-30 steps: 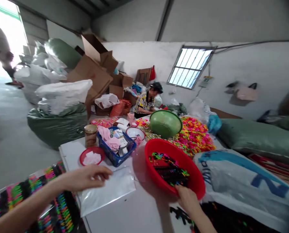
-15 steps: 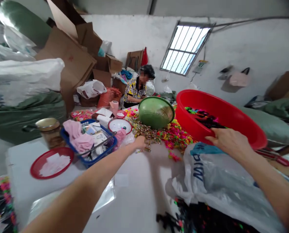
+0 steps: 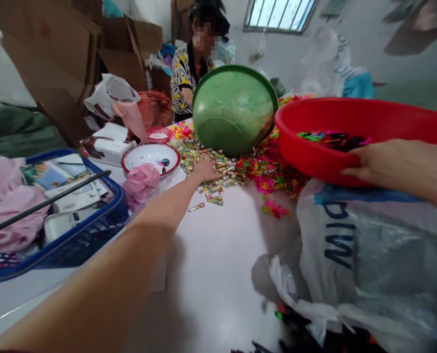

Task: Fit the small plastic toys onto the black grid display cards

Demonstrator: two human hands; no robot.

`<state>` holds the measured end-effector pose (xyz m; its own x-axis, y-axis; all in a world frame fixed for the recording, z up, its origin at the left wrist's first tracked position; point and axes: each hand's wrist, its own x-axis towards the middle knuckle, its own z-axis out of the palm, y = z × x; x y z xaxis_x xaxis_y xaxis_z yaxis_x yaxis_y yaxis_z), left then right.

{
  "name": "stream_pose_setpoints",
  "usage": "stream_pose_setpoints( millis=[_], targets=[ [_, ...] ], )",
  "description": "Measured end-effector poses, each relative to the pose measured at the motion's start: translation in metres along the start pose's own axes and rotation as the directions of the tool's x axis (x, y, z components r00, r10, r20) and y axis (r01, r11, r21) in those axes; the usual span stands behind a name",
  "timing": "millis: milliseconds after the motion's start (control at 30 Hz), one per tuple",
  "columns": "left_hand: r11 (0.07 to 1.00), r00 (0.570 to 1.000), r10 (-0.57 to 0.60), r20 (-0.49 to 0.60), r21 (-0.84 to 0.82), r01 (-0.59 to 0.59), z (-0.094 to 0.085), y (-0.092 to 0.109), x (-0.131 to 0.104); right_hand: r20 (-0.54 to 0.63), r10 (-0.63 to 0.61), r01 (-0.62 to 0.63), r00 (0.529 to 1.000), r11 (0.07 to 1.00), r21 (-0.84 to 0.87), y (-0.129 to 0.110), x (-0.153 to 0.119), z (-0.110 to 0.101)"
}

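Observation:
My left hand (image 3: pixel 205 169) lies, fingers spread, on a heap of small printed tubes (image 3: pixel 218 189) with bright ends; whether any are in its grasp is hidden. Just behind it, a green plastic colander (image 3: pixel 235 110) rests tipped on its side on the heap. My right hand (image 3: pixel 395 159) is closed on the near rim of a large red basin (image 3: pixel 314 159). Inside the basin are black and coloured small pieces (image 3: pixel 332 139). Right of the tubes, pink, yellow and green plastic pieces (image 3: pixel 264 181) spread over the white table (image 3: pixel 218 269).
A blue basket (image 3: pixel 89 245) with papers and pink cloth stands at left, near a white red-rimmed bowl (image 3: pixel 150 157). A clear plastic bag (image 3: pixel 387 255) lies below the basin, with black pieces (image 3: pixel 314 338) by its edge. A co-worker (image 3: pixel 185 73) sits across the table.
The view has come closer to the heap. My left hand has moved from the heap's near edge onto the tubes, its fingers now spread. My right hand keeps its hold on the basin rim.

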<state>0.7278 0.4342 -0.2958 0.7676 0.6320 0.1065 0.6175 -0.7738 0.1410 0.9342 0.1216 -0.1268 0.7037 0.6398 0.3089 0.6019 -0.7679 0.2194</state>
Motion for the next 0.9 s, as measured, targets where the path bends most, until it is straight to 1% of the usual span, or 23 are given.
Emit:
stream_pose_setpoints(
  millis=[67,100,133,200,233,300,333,367,400,433,500,533,600,633,667,733,800,833,900],
  targets=[
    [0.998,0.999,0.05,-0.022,0.035,-0.049,0.005,0.011,-0.024,0.144,-0.077,0.098,0.987,0.985,-0.143,-0.038,-0.011,-0.005],
    [0.997,0.998,0.063,-0.023,0.038,-0.062,0.007,0.016,-0.039,0.187,-0.113,0.145,0.976,0.975,-0.17,-0.055,-0.019,-0.007],
    [0.996,0.997,0.075,-0.027,0.04,-0.074,0.007,0.021,-0.054,0.195,-0.148,0.179,0.97,0.972,-0.153,-0.068,-0.028,-0.009],
    [0.995,0.995,0.092,-0.033,0.04,-0.09,0.005,0.03,-0.085,0.167,-0.215,0.234,0.962,0.966,-0.105,-0.085,-0.049,-0.016],
    [0.995,0.995,0.097,-0.033,0.036,-0.096,0.004,0.034,-0.101,0.127,-0.241,0.253,0.962,0.963,-0.095,-0.091,-0.061,-0.022],
    [0.994,0.994,0.109,-0.025,0.022,-0.109,0.0,0.04,-0.132,0.011,-0.291,0.291,0.957,0.953,-0.09,-0.096,-0.091,-0.039],
    [0.993,0.993,0.118,-0.015,0.013,-0.118,-0.001,0.043,-0.148,-0.034,-0.318,0.314,0.948,0.946,-0.078,-0.096,-0.11,-0.05],
    [0.992,0.992,0.126,-0.006,0.004,-0.126,-0.003,0.044,-0.163,-0.053,-0.34,0.338,0.939,0.94,-0.049,-0.096,-0.132,-0.061],
    [0.991,0.991,0.135,-0.002,-0.006,-0.135,-0.004,0.045,-0.179,-0.041,-0.361,0.362,0.932,0.932,0.001,-0.096,-0.157,-0.07],
    [0.989,0.989,0.145,-0.002,-0.019,-0.145,-0.005,0.045,-0.194,-0.002,-0.379,0.379,0.925,0.923,0.068,-0.095,-0.184,-0.078],
    [0.985,0.987,0.163,-0.007,-0.063,-0.163,-0.007,0.044,-0.222,0.13,-0.408,0.373,0.904,0.899,0.231,-0.091,-0.244,-0.084],
    [0.981,0.985,0.172,-0.01,-0.088,-0.172,-0.008,0.043,-0.235,0.204,-0.415,0.344,0.887,0.886,0.31,-0.089,-0.275,-0.081],
    [0.974,0.982,0.188,-0.008,-0.13,-0.188,-0.011,0.041,-0.258,0.333,-0.407,0.249,0.85,0.869,0.426,-0.089,-0.33,-0.064],
    [0.971,0.981,0.194,-0.006,-0.145,-0.192,-0.013,0.042,-0.267,0.37,-0.374,0.191,0.851,0.875,0.445,-0.092,-0.352,-0.052],
    [0.968,0.98,0.197,-0.006,-0.158,-0.196,-0.015,0.043,-0.274,0.378,-0.344,0.153,0.86,0.878,0.453,-0.098,-0.368,-0.039],
    [0.961,0.98,0.197,-0.009,-0.194,-0.195,-0.022,0.046,-0.284,0.334,-0.295,0.134,0.895,0.893,0.43,-0.116,-0.387,-0.014],
    [0.948,0.982,0.186,-0.013,-0.259,-0.183,-0.032,0.051,-0.288,0.274,-0.295,0.17,0.915,0.9,0.4,-0.138,-0.39,0.001],
    [0.936,0.984,0.18,-0.015,-0.303,-0.176,-0.039,0.053,-0.289,0.255,-0.303,0.189,0.918,0.902,0.389,-0.147,-0.389,0.005],
    [0.897,0.986,0.165,-0.015,-0.413,-0.156,-0.056,0.056,-0.29,0.232,-0.318,0.213,0.919,0.897,0.387,-0.16,-0.385,0.007]
  ],
)
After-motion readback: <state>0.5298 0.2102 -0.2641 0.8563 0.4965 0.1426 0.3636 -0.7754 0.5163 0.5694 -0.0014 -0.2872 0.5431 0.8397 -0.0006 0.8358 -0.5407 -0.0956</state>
